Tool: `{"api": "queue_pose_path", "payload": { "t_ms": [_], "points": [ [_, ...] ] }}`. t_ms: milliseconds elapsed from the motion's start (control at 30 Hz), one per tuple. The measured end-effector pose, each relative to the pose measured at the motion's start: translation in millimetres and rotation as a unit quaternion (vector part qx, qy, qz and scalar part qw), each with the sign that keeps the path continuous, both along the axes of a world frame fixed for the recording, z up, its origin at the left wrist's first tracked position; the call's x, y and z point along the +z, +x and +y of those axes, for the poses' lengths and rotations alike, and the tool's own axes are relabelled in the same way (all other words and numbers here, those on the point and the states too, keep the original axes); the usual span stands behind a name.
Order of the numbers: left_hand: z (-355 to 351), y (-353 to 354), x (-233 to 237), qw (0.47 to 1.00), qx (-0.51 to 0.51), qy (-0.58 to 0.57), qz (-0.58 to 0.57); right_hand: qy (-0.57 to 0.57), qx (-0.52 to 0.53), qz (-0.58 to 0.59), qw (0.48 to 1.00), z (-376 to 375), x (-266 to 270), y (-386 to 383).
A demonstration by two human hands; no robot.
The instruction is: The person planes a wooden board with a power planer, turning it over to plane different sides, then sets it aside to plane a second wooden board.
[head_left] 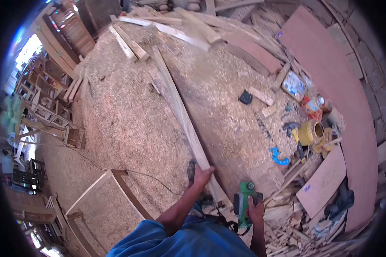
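Observation:
A long wooden plank (pixel 182 113) runs from the far middle of the shavings-covered bench back toward my body. My left hand (pixel 203 174) is closed on the plank's near part, the thumb lying across its top. Just left of that hand is a dark object (pixel 191 168), partly hidden, whose kind I cannot make out. My right hand (pixel 256 209) grips the handle of a green electric planer (pixel 243 205), held to the right of the plank's near end and apart from it. The planer's underside is hidden.
A black tape measure (pixel 245 97), a blue curved handle (pixel 279 157) and a yellow container (pixel 309 132) lie on the right. Beyond them stretches a reddish board (pixel 330 77). A wooden frame (pixel 111 188) stands at lower left, near a cable (pixel 152 176). Scraps (pixel 287 233) pile up lower right.

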State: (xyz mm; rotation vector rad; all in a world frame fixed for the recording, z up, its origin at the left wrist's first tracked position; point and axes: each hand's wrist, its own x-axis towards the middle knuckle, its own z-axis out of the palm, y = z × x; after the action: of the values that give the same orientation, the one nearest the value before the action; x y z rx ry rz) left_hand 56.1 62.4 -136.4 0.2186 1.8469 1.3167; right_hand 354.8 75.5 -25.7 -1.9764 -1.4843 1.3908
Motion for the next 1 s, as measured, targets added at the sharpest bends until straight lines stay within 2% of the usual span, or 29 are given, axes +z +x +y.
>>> {"api": "queue_pose_path", "payload": {
  "t_ms": [33, 67, 133, 200, 267, 367, 467, 567, 667, 867, 967, 1000],
  "points": [
    [12, 1, -5, 0.999, 0.007, 0.050, 0.002, 0.003, -0.004, 0.001, 1.000, 0, 3, 0],
    [26, -2, -22, 0.999, -0.007, 0.043, -0.021, -0.022, -0.008, 0.001, 1.000, 2, 5, -1],
    [55, -10, 5, 0.997, -0.028, 0.034, -0.059, -0.054, -0.008, -0.011, 0.998, 6, 8, 1],
    [80, -11, -4, 0.982, -0.107, -0.094, 0.123, -0.068, -0.012, -0.024, 0.997, 8, 13, -2],
    [100, 4, 4, 0.927, -0.124, -0.221, 0.276, -0.079, -0.026, -0.031, 0.996, 9, 22, -10],
    [109, -13, -26, 0.913, -0.054, -0.136, 0.381, -0.084, -0.023, -0.052, 0.995, 7, 21, -10],
    [108, -25, -43, 0.912, -0.051, -0.075, 0.400, -0.074, -0.047, -0.018, 0.996, 2, 18, -14],
    [116, -42, -50, 0.930, -0.039, -0.097, 0.354, -0.064, -0.060, 0.005, 0.996, -8, 12, -12],
    [130, -72, -51, 0.926, -0.037, -0.094, 0.363, -0.061, -0.074, 0.032, 0.995, -20, 1, -6],
    [150, -130, -55, 0.893, -0.081, -0.128, 0.423, -0.032, -0.077, 0.073, 0.994, -31, -5, -1],
    [153, -151, -71, 0.853, -0.097, -0.097, 0.504, -0.012, -0.080, 0.066, 0.995, -32, 0, 0],
    [154, -151, -66, 0.846, -0.101, -0.120, 0.510, -0.007, -0.078, 0.059, 0.995, -33, 3, 0]
  ]
}}
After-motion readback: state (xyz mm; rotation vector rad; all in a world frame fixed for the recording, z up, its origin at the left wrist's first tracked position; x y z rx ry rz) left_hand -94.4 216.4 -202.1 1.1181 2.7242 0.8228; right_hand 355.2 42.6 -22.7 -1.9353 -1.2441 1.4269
